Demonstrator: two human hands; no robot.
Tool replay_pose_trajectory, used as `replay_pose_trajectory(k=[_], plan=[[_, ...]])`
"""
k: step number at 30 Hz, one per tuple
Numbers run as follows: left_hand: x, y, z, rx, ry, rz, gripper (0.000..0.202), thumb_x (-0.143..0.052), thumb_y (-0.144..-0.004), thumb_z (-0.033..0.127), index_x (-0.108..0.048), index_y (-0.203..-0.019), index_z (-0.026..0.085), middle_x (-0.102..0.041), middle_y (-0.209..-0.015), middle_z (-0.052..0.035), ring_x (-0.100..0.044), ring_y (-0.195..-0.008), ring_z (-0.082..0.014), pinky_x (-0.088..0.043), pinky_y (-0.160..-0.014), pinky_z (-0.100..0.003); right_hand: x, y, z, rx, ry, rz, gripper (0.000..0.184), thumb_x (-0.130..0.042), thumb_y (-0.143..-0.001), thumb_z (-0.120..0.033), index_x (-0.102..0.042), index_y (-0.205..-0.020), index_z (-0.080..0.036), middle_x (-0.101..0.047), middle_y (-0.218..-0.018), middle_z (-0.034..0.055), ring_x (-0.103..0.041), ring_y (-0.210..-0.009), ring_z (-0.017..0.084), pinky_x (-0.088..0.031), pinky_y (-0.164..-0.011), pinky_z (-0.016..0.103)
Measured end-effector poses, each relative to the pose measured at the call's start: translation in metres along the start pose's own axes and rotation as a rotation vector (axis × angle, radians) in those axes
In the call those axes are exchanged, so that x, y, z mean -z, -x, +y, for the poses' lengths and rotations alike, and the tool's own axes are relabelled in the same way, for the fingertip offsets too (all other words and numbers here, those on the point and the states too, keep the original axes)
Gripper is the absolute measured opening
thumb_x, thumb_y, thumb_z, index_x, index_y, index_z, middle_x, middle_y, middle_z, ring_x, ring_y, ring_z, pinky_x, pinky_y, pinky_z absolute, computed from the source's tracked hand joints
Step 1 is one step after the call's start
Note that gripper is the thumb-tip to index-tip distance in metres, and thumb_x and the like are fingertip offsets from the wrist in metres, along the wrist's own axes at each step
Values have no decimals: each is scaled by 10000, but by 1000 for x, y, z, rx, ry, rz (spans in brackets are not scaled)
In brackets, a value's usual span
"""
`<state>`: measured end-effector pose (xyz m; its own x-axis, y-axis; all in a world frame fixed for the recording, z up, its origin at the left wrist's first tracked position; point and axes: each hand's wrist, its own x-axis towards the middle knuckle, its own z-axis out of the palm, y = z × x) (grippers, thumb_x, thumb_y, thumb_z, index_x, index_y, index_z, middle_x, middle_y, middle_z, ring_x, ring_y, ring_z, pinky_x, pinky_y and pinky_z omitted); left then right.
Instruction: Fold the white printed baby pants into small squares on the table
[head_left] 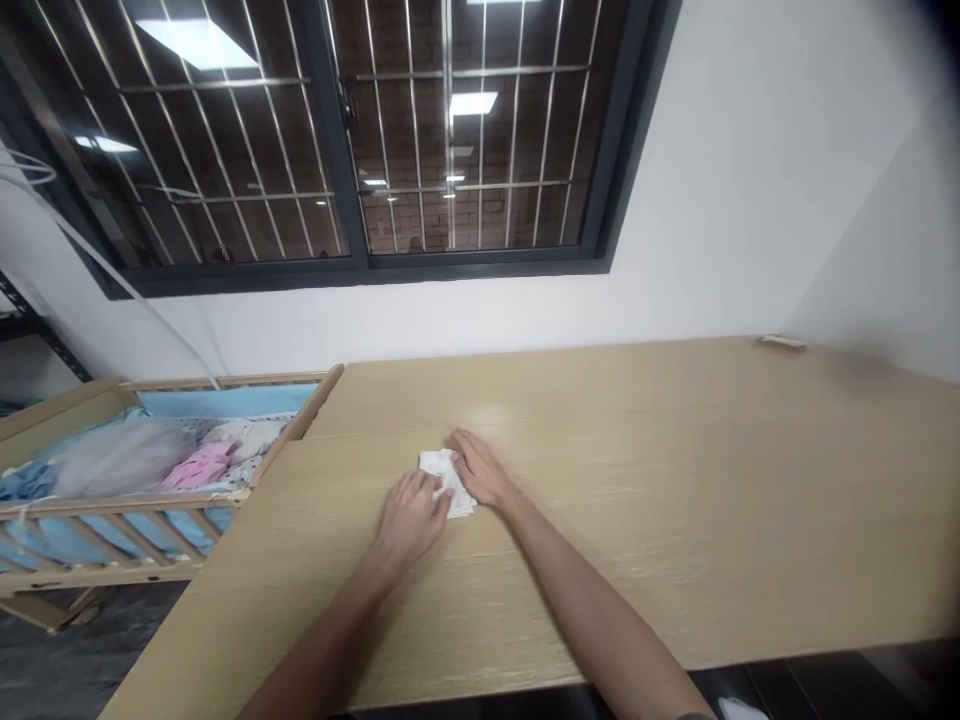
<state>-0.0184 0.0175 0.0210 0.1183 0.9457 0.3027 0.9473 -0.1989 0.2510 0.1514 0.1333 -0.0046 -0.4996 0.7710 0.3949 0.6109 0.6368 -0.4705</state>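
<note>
A small folded white cloth (459,501) with faint dark marks lies on the wooden table, between my two hands; whether it is fabric or paper is hard to tell. My left hand (412,512) rests at its left side, fingers bent, with thumb and forefinger closed on the cloth. Along its upper right edge lies my right hand (480,472), fingers stretched out and the thumb side touching the cloth. Parts of the cloth are hidden under both hands.
The light wooden table (637,480) reaches the white wall. A wooden crib (150,575) with blue lining, a pink cloth (201,466) and other bedding stands at the left. A barred window (480,264) is above. A small flat object (781,342) lies at the far right.
</note>
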Motion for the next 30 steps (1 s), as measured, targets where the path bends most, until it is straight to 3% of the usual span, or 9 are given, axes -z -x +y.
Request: replay_pose_trajectory(k=[4, 9, 14, 18, 23, 27, 30], plan=[[4, -9, -13, 196, -104, 24, 431, -364, -1024, 448, -656, -991, 133, -704, -1025, -178, -632, -1045, -317, -452, -927, -423, 7, 3, -5, -45, -26, 156, 423, -405, -1022, -378, -523, -1370, -169, -582, -1334, 140, -492, -1283, 262, -355, -1108, 426], [6, -12, -16, 234, -139, -77, 408, -432, -999, 473, -668, -915, 151, -731, -988, -160, -670, -990, -293, -460, -870, -373, 6, 6, -14, -51, 53, 103, 342, -611, -917, -338, -602, -1216, -174, -598, -1206, 123, -528, -1189, 269, -353, -1048, 408], [12, -13, -3, 253, -130, -160, 367, -402, -1010, 387, -663, -1033, 129, -730, -1075, -180, -679, -1029, -275, -461, -857, -341, 8, 12, -30, -175, 110, 44, 304, -582, -950, -371, -622, -1162, -157, -593, -1194, 130, -534, -1163, 261, -328, -1031, 398], [26, 0, 7, 257, -103, -204, 310, -451, -976, 356, -659, -1050, 140, -730, -1079, -185, -689, -1001, -277, -458, -812, -333, 14, 32, -57, -228, 119, 31, 230, -567, -954, -301, -601, -1130, -156, -590, -1185, 139, -526, -1151, 263, -344, -991, 380], [58, 58, 13, 254, -36, -244, 172, -569, -885, 344, -620, -807, 199, -728, -833, -70, -677, -811, -227, -414, -674, -286, 14, 84, -110, -155, -33, -31, 113, -604, -890, -230, -578, -991, -188, -630, -1065, 90, -553, -1055, 246, -343, -942, 368], [84, 132, 8, 220, 172, -258, 189, -546, -850, 304, -514, -686, 215, -646, -696, 1, -604, -697, -165, -374, -617, -249, 15, 131, -161, -181, -347, -130, 123, -625, -836, -239, -547, -927, -211, -613, -882, 16, -550, -847, 188, -362, -769, 289], [103, 189, -7, 281, 284, -310, 282, -584, -811, 411, -470, -633, 225, -576, -615, 19, -540, -623, -158, -376, -583, -240, 17, 157, -197, -230, -617, -236, 159, -659, -785, -262, -541, -884, -223, -540, -795, -34, -473, -716, 142, -316, -645, 255]])
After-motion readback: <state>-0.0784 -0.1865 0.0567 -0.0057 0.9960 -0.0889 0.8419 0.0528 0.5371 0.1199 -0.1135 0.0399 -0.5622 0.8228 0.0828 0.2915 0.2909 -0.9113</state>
